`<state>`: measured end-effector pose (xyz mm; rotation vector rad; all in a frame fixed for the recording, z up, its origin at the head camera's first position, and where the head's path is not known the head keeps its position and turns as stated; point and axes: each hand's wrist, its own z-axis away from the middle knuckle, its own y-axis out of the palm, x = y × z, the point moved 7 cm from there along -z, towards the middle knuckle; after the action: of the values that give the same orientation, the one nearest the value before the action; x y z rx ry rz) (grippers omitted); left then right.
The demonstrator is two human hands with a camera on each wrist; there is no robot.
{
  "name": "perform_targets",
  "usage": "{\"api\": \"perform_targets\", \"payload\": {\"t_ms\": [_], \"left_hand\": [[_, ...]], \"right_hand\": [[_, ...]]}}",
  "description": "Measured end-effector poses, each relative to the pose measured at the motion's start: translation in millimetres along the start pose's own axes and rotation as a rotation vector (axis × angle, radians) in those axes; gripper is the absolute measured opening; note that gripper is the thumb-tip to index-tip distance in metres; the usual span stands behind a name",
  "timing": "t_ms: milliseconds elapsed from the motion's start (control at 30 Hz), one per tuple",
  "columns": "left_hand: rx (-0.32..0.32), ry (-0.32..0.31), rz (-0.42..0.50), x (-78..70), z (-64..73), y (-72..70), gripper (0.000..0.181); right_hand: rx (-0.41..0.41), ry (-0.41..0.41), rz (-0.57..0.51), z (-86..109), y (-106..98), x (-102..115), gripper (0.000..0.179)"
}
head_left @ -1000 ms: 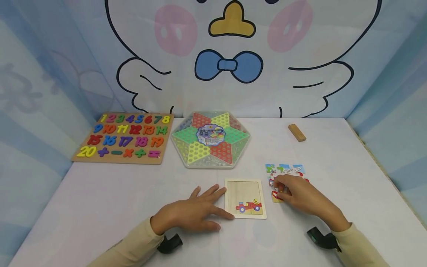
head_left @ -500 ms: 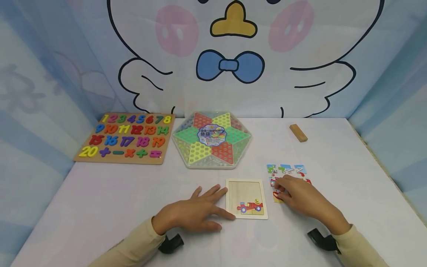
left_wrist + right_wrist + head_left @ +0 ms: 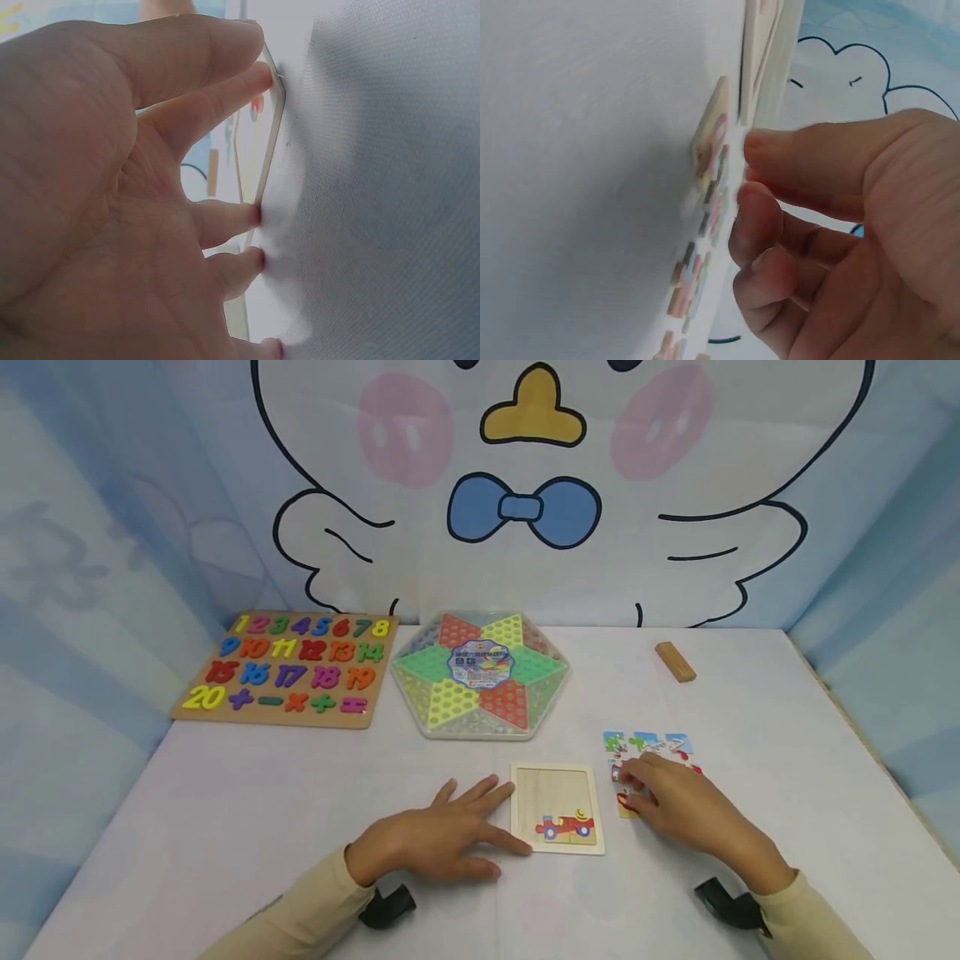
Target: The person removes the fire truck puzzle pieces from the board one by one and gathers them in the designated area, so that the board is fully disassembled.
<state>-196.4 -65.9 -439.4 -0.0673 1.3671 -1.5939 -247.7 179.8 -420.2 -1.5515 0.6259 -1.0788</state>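
In the head view my left hand [image 3: 438, 837] lies with spread fingers at the left side of a wooden puzzle tray [image 3: 558, 766]. Its fingertips [image 3: 250, 215] touch the tray's edge. Inside the tray, a few joined puzzle pieces [image 3: 570, 828] show a red vehicle with blue wheels at the lower right. My right hand [image 3: 678, 797] hovers over loose jigsaw pieces [image 3: 652, 742] laid out in rows, hiding several of them. Its fingers are loosely curled, with a gap between thumb and index finger. Nothing shows between them in the right wrist view, where pieces [image 3: 682, 289] lie beyond the fingertips.
A wooden number board [image 3: 281, 672] with coloured numerals stands at the back left. Beside it lies a hexagonal Chinese checkers set [image 3: 480, 702] in clear packaging. A small wooden block [image 3: 676, 662] lies at the back right. A printed curtain [image 3: 525, 577] hangs behind the white table.
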Motion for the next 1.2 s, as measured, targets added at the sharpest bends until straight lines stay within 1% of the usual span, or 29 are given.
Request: {"api": "perform_targets", "payload": {"t_ms": [133,233,300,500,633,800,933,1033,1200], "left_hand": [[0.009,-0.008,-0.007,0.3,-0.9,-0.6,0.039],[0.016,-0.020,-0.007,0.7,-1.0,-1.1,0.039],[0.015,-0.020,-0.005,0.5,-0.8,-1.2,0.039],[0.007,-0.003,-0.008,-1.0,-0.7,-0.2,0.038],[0.002,0.011,-0.010,-1.6,-0.7,0.0,0.039],[0.005,0.027,-0.006,-2.5,-0.7,0.2,0.040],[0.006,0.022,-0.013,-2.3,-0.3,0.4,0.040],[0.000,0.021,-0.023,-2.3,0.3,0.4,0.040],[-0.006,0.013,-0.024,-1.9,1.4,-0.2,0.039]], "right_hand": [[-0.067,-0.036,-0.017,-1.1,-8.6,8.7,0.027],[-0.102,-0.111,-0.023,-5.5,-10.6,22.7,0.031],[-0.108,-0.163,-0.008,-9.9,-8.4,34.4,0.036],[-0.049,-0.281,0.057,-21.4,4.0,70.2,0.050],[-0.002,-0.342,0.046,-24.7,13.5,87.1,0.048],[0.051,-0.405,0.055,-22.0,24.8,99.1,0.042],[0.093,-0.437,0.053,-19.1,29.9,104.2,0.031],[0.121,-0.440,0.027,-17.8,31.0,106.4,0.027],[0.179,-0.413,-0.018,-17.6,32.9,108.7,0.026]]}}
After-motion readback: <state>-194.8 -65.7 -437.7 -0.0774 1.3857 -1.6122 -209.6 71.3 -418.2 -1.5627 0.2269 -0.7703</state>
